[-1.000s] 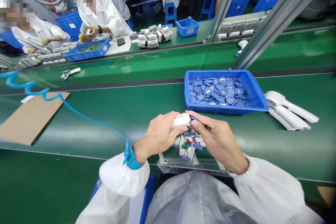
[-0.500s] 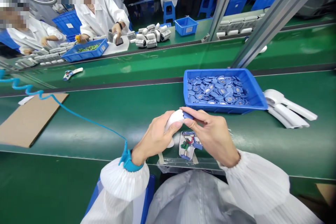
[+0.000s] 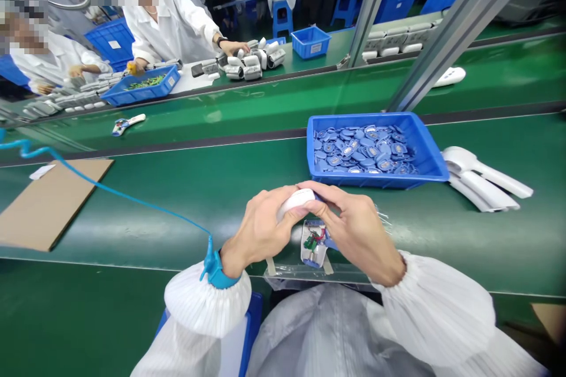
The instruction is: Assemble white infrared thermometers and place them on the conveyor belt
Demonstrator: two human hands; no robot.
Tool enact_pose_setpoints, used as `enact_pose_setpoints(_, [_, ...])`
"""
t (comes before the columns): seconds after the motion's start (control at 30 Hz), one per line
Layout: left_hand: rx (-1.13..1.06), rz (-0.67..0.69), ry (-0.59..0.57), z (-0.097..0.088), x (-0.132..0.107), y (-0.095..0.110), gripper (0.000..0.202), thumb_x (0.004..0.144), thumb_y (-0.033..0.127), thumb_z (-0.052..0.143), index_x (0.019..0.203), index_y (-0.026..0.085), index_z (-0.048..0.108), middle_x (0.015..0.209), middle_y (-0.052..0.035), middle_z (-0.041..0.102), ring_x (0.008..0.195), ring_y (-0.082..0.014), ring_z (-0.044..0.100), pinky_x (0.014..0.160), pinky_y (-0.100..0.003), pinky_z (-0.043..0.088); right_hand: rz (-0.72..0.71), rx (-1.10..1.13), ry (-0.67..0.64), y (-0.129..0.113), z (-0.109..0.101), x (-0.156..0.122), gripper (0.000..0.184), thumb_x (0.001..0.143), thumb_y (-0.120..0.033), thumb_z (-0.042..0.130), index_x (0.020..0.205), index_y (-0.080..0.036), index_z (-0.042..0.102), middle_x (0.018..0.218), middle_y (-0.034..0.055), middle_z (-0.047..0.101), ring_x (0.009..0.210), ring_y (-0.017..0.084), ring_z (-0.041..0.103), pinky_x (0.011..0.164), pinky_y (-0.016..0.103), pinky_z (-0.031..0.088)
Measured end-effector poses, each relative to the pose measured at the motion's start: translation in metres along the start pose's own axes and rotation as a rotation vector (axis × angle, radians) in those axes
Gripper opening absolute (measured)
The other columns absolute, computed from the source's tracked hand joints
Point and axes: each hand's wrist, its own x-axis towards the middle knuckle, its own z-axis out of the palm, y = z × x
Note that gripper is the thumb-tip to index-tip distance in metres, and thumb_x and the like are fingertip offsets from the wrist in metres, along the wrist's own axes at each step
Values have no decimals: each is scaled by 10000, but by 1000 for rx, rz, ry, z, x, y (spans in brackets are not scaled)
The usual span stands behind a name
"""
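Both my hands hold a small white plastic casing (image 3: 297, 201) between their fingers, just above the green belt. My left hand (image 3: 260, 231) wraps its outer side, and my right hand (image 3: 354, 230) pinches the other end, hiding any blue part there. Directly below them, a clear plastic sheet (image 3: 309, 271) lies taped at the belt's near edge. On it sits a small circuit assembly (image 3: 313, 243) with red wires, a green board and blue pieces, partly hidden by my hands.
A blue tray (image 3: 375, 181) of blue-and-silver discs (image 3: 365, 150) stands just beyond my hands, with white plastic casings (image 3: 480, 179) to its right. A blue wrist-strap cord (image 3: 132, 201) runs left over a cardboard sheet (image 3: 48, 206). Co-workers (image 3: 170, 17) work across the belts behind a metal rail (image 3: 469, 23).
The white casing has turned from tilted to nearly level, and my hands have closed in around it. A co-worker's hand has moved onto the white parts on the far bench.
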Motion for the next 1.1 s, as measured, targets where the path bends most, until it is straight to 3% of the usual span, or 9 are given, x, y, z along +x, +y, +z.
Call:
enact_pose_setpoints(0.2, [-57,-20,-43,-5,0,2,313,1056,399,472,1260,223,631,1126,-29,721,964,-206,636,845,-326,468,-5,-26,-49,1,-8,-3,411,1041,-314,454,1399,-246,645,807,2,669,664,131,600,645,259,527])
enact_pose_setpoints(0.4, [-105,-29,-70,-6,-1,4,347,1051,430,474,1287,226,629,1142,-41,721,967,-212,645,870,-330,474,-259,-86,65,13,-9,-1,410,1048,-290,460,1419,-208,614,1157,76,748,988,178,696,876,303,587])
enact_pose_setpoints(0.53, [-113,-22,-55,-2,-1,3,373,1061,446,441,1285,219,634,1085,-39,730,904,-199,643,814,-317,468,-238,-112,52,11,-5,0,393,1049,-297,469,1402,-221,625,1175,70,756,936,180,709,830,304,593])
enact_pose_setpoints(0.63, [72,11,-6,2,1,-2,341,1042,448,474,1188,216,679,1003,-42,746,841,-211,651,783,-335,450,-169,-84,27,10,3,-2,329,1044,-301,483,1276,-226,705,1127,47,770,941,176,722,824,278,576])
enact_pose_setpoints(0.77, [378,116,42,9,2,-12,307,1027,431,502,1112,214,703,998,-67,757,856,-238,662,807,-367,430,-91,-30,143,18,13,-7,270,1016,-263,503,1127,-187,737,1061,49,781,908,177,727,856,275,556])
enact_pose_setpoints(0.8, [391,139,68,11,1,-16,300,1028,429,506,1125,217,696,1027,-69,754,903,-240,660,837,-367,428,-59,-18,133,21,14,-8,256,1009,-264,512,1120,-184,728,1045,46,780,882,173,724,847,274,554])
enact_pose_setpoints(0.87, [368,100,232,18,-1,-23,282,1040,412,492,1063,209,687,1000,-68,737,928,-226,637,850,-353,421,-11,-5,75,23,12,-8,236,1006,-272,514,1126,-194,701,1021,36,768,837,163,706,803,272,546])
enact_pose_setpoints(1.0, [316,-167,638,36,1,-36,449,1031,431,490,643,205,504,639,-12,557,639,-164,479,641,-309,334,-11,-9,-156,18,13,-8,215,1020,-323,512,1162,-234,647,1000,23,714,805,155,658,699,266,502])
enact_pose_setpoints(1.1, [314,-191,659,40,11,-41,547,1001,423,517,527,202,354,516,14,416,531,-133,341,581,-311,239,-85,-139,-215,12,23,-11,269,1028,-381,499,1165,-205,651,1004,58,668,809,183,638,703,299,485])
